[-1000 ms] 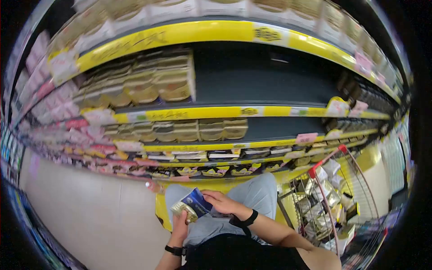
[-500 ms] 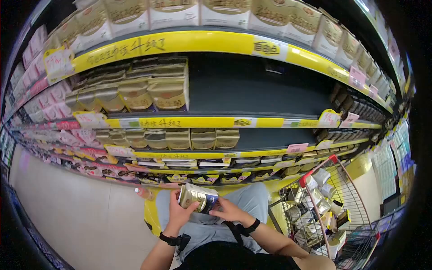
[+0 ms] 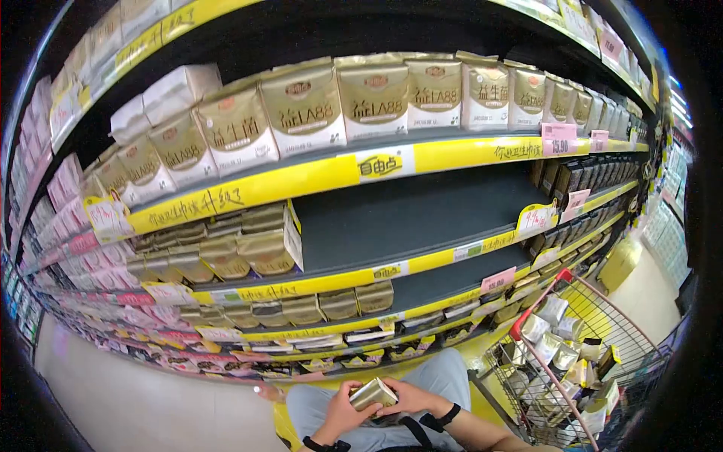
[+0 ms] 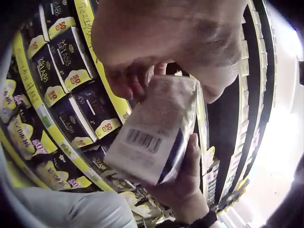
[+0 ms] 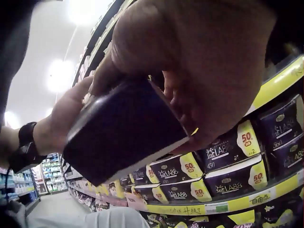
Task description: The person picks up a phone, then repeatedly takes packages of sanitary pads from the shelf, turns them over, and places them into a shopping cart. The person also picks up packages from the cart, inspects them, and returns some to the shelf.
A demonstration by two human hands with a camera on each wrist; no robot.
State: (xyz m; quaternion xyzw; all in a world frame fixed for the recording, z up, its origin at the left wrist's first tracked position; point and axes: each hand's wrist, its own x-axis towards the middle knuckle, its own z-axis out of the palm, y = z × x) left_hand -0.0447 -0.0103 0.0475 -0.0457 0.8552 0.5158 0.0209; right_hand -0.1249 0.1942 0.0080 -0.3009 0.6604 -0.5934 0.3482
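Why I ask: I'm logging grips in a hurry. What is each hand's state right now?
Left hand: holding the pack.
Right hand: holding the same pack.

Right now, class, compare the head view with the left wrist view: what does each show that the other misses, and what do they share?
Only the head view shows the shopping cart with its red handle, a bare shelf stretch and the row of gold packs above it. Only the left wrist view shows the barcode on the pale face of the held pack and dark packs marked 50 on low shelves. Both show the left hand and right hand gripping that pack, and yellow shelf edges.
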